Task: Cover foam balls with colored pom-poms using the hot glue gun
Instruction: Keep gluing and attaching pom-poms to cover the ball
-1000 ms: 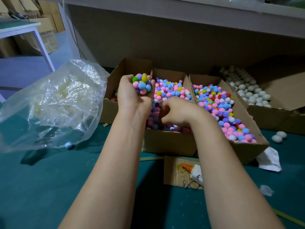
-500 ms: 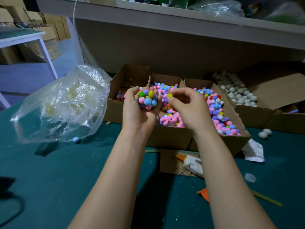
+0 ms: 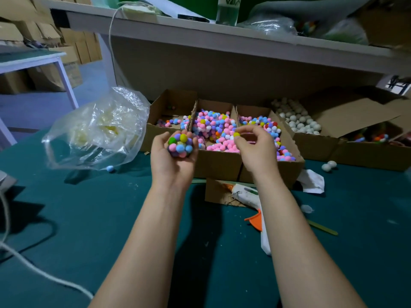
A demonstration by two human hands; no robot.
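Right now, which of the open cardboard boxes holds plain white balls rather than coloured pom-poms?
The fourth box from the left: it is filled with white balls. The three boxes left of it hold mixed coloured pom-poms.

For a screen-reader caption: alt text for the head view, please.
A left hand holds a pom-pom-covered ball while the right hand pinches a yellow pom-pom above boxes of pom-poms. A glue gun lies on the green table.
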